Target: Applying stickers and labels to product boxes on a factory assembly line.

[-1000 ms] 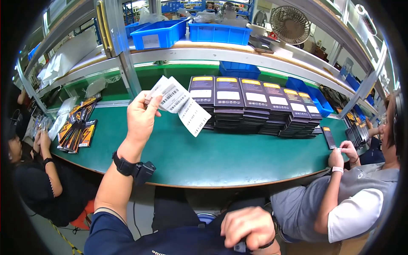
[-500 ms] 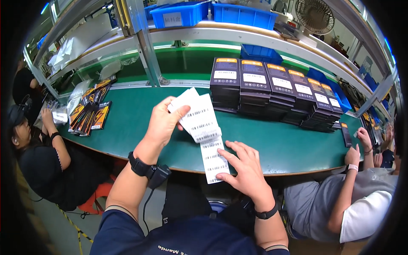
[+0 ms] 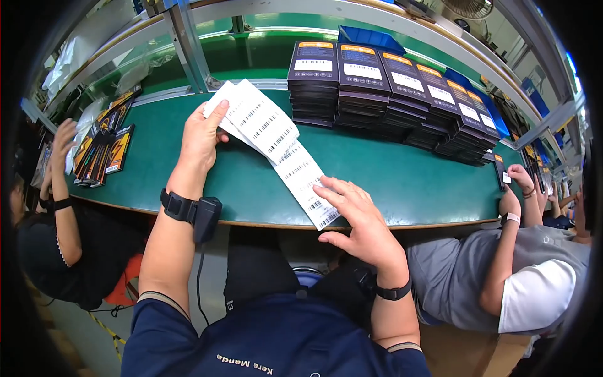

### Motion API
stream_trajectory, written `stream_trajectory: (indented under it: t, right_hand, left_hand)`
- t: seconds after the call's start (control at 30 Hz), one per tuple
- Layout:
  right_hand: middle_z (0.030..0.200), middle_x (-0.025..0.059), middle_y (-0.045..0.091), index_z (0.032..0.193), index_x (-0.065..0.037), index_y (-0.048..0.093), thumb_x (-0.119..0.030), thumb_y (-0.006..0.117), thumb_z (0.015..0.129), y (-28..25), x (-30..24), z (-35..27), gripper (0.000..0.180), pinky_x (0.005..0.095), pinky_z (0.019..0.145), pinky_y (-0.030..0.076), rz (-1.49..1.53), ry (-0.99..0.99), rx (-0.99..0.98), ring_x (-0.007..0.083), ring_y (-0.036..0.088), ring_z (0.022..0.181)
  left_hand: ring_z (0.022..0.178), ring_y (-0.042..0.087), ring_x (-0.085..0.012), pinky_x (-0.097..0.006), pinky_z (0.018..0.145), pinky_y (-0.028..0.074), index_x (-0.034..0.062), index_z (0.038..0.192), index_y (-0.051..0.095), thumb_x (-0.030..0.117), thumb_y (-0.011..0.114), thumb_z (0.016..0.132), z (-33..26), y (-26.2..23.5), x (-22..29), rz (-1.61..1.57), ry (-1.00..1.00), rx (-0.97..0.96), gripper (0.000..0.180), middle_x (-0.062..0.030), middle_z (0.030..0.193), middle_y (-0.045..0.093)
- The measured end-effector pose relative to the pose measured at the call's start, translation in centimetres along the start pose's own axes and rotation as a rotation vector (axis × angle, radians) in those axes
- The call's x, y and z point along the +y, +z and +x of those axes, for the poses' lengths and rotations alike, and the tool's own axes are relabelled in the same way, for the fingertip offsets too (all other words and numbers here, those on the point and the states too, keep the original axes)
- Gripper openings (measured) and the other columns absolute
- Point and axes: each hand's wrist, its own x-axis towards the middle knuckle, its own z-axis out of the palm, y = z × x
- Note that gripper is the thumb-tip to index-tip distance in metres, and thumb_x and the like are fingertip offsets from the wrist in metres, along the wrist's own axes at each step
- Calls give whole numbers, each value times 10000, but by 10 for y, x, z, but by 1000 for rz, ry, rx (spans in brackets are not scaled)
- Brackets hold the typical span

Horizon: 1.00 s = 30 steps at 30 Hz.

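Observation:
A long white strip of barcode labels (image 3: 293, 168) slants down from upper left to the table's front edge. Its upper part is folded over in layers, and my left hand (image 3: 202, 135) is closed on that end, thumb on top. My right hand (image 3: 363, 221) hovers by the lower end with fingers spread and thumb apart. Its index fingertip is at the strip's right edge; whether it touches, I cannot tell.
Several stacks of dark boxes with orange tops and white labels (image 3: 402, 81) stand at the back right of the green table (image 3: 239, 195). A loose pile of black-and-orange packages (image 3: 103, 141) lies left. Co-workers sit on both sides, and a blue bin (image 3: 370, 39) is behind the stacks.
My left hand has moved left and up the strip, drawing it out longer and straighter. The right thumb has come off the strip's lower end. The whole view has shifted downward.

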Motion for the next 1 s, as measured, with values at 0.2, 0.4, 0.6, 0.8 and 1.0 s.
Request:
stream_trajectory:
  t: [0.2,0.4,0.6,0.8,1.0]
  right_hand:
    - [1387,131,535,1353,-134,571,-75,848,647,9,-1,1,761,484,1114,358,-146,-32,31,342,485,1292]
    - [1320,78,616,1239,-122,657,-107,796,716,13,2,-2,542,491,1106,375,-208,-33,65,317,518,1289]
    - [1244,52,671,1141,-142,711,-81,742,755,15,2,-2,392,518,1081,392,-213,-61,99,319,570,1236]
    - [1266,43,654,1160,-154,711,-68,738,725,15,4,-4,444,515,1094,379,-231,-56,81,300,543,1259]
    - [1303,72,617,1222,-149,682,-116,769,749,3,-2,-3,482,530,1102,363,-176,-67,-7,314,539,1253]
  left_hand:
    - [658,569,-62,-200,557,466,51,1064,644,323,648,974,-3,-1,-1,-24,-14,-133,287,-3,840,650]
    - [676,575,-60,-198,595,474,64,1092,650,245,611,994,-4,-5,-3,108,-37,-156,210,7,808,618]
    - [724,624,-98,-229,659,534,40,1063,598,120,604,980,-4,-3,-4,39,-85,-228,115,-25,844,644]
    - [816,622,-105,-248,742,530,14,1137,594,55,611,961,-8,-1,1,-42,4,-272,182,-45,933,645]
    - [909,637,-122,-263,820,525,-3,1267,609,51,604,966,-11,1,4,-26,45,-373,305,-67,1029,673]
